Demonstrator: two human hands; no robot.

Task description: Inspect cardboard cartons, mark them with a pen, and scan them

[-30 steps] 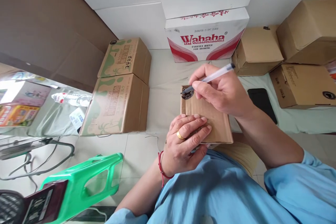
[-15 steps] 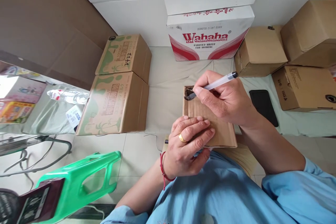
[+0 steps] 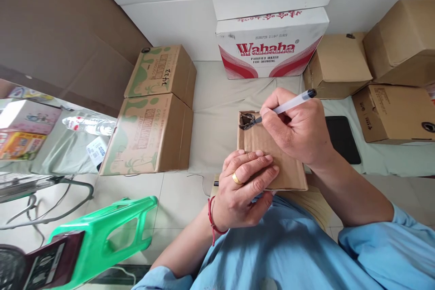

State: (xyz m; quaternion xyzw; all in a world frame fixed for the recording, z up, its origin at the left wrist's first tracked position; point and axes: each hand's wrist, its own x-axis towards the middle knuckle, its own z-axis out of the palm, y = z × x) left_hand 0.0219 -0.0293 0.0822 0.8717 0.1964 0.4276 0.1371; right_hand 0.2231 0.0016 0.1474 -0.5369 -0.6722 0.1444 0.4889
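Note:
A brown cardboard box [image 3: 288,170] lies in front of me, partly over the edge of the cloth-covered surface. Near its far left corner is a dark, ragged-edged hole [image 3: 247,120]. My right hand [image 3: 297,129] pinches a pen [image 3: 292,103] with a translucent barrel and a black end cap; its tip points down-left at the hole's right rim. Flat across the near left part of the box rests my left hand [image 3: 246,186], fingers stretched out, with a ring and a red cord bracelet. It covers part of the box top.
Two stacked cartons [image 3: 175,136] stand at left, and a white Wahaha carton [image 3: 272,50] at the back. More brown boxes [image 3: 340,63] are on the right, behind a black phone-like slab [image 3: 343,140]. A green stool [image 3: 102,231] stands on the floor at lower left.
My right hand has drawn the pen a little to the right, from over the dark hole to its right rim, so more of the hole shows. My left hand stays put.

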